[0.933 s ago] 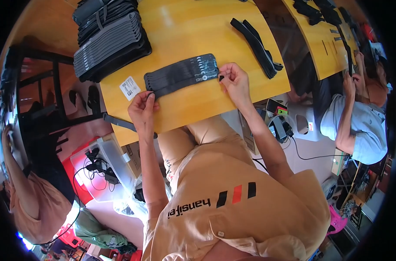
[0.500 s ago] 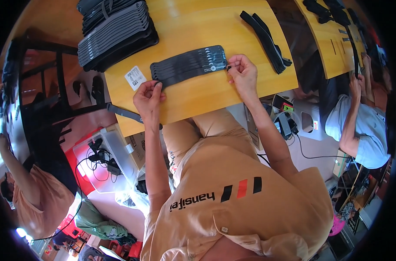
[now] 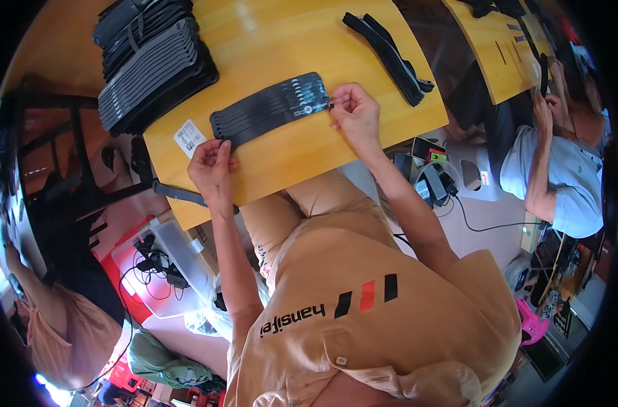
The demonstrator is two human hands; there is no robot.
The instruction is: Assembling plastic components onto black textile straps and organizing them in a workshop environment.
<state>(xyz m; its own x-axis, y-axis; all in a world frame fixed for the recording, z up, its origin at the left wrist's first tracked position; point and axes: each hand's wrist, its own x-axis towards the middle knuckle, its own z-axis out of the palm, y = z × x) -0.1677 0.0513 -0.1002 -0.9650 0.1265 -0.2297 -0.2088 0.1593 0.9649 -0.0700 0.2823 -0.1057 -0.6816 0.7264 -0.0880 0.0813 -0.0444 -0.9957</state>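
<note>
A row of overlapping black straps [image 3: 268, 114], with pale marks toward its right end, lies fanned out on the yellow table [image 3: 288, 159]. At the row's lower left corner, my left hand [image 3: 212, 171] pinches the end of the nearest strap between thumb and fingers. My right hand [image 3: 358, 119] is closed in a pinch at the right end, where a small dark tip shows at the fingertips; it looks like the same strap's other end. A white printed label [image 3: 189, 138] lies just left of the row.
Tall piles of banded black straps [image 3: 153, 78] stand at the table's far left. A loose strap bundle [image 3: 389, 60] lies far right, and a single strap [image 3: 180, 194] crosses the near left edge. A co-worker [image 3: 553, 173] handles straps at another table on the right.
The whole view has shifted, so the table and straps sit further left in it. Both hands keep their places at the ends of the strap row.
</note>
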